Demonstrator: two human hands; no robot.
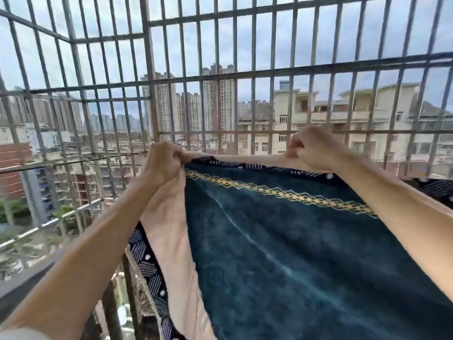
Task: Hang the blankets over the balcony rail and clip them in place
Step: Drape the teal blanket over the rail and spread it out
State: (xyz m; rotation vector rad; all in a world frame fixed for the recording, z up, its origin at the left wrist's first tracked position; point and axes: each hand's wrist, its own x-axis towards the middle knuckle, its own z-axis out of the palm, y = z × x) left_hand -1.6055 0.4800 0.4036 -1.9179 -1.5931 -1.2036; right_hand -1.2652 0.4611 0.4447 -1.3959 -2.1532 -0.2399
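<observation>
A dark teal blanket (282, 241) with a yellow zigzag band and a pale peach underside is stretched out in front of me, its top edge raised near the balcony grille. My left hand (164, 163) is shut on the blanket's upper left corner. My right hand (311, 148) grips the top edge further right, fingers pinched on the peach hem. A second dark fabric with white stripes and dots (147, 261) hangs below and behind, draped at the rail. The rail itself is hidden by the blankets. No clips are visible.
A metal security grille (152, 94) of vertical and horizontal bars encloses the balcony ahead and to the left. A grey ledge (24, 278) runs along the lower left. City buildings lie beyond the bars.
</observation>
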